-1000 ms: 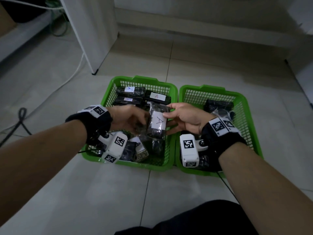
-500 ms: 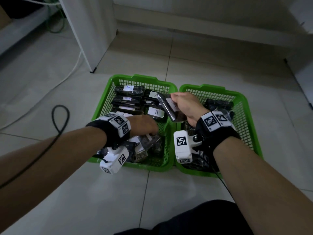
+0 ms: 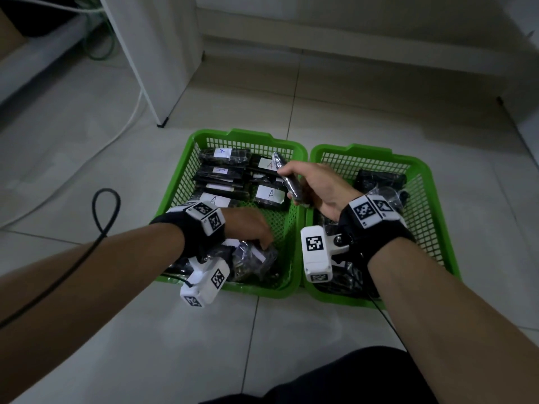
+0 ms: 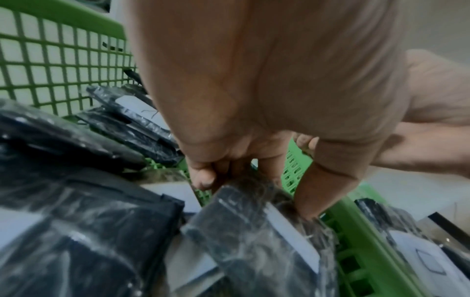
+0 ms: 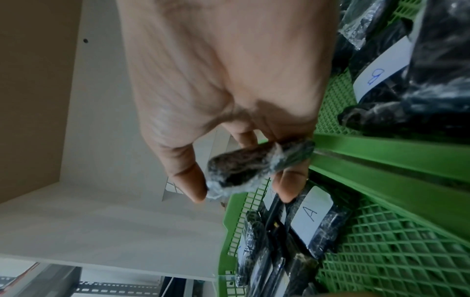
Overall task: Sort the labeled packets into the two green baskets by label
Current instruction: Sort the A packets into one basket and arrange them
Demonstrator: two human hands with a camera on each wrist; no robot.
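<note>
Right hand: your right hand (image 3: 316,186) pinches a dark wrapped packet (image 3: 288,182) between thumb and fingers, edge-on, at centre frame in the head view, above the right side of the left basket (image 3: 246,135).
Held label: turned away from every camera, so you cannot confirm its letter here; drop it now and it may land in the wrong basket.
Where A goes: the upper half of the left basket holds rows of packets marked A (image 3: 270,194), so that looks like the A side.
Where B goes: the right-wrist view shows a packet marked B (image 5: 381,72) in the right basket (image 3: 361,150), at that frame's upper right.
Rim risk: the held packet hangs just beside the two touching rims; a loose release could leave it straddling them or send it to the floor.
Left hand: your left hand (image 3: 248,228) reaches into the unsorted heap (image 3: 253,260) at lower centre, fingers (image 4: 203,176) curled around the end of one packet (image 4: 257,225); whether they hold it firmly, I cannot tell.
Heap risk: the film wraps look slippery and overlap, so pulling one may drag a neighbour or flip labels face down.
Split attention: two hands working at once invites a misread letter.
</note>
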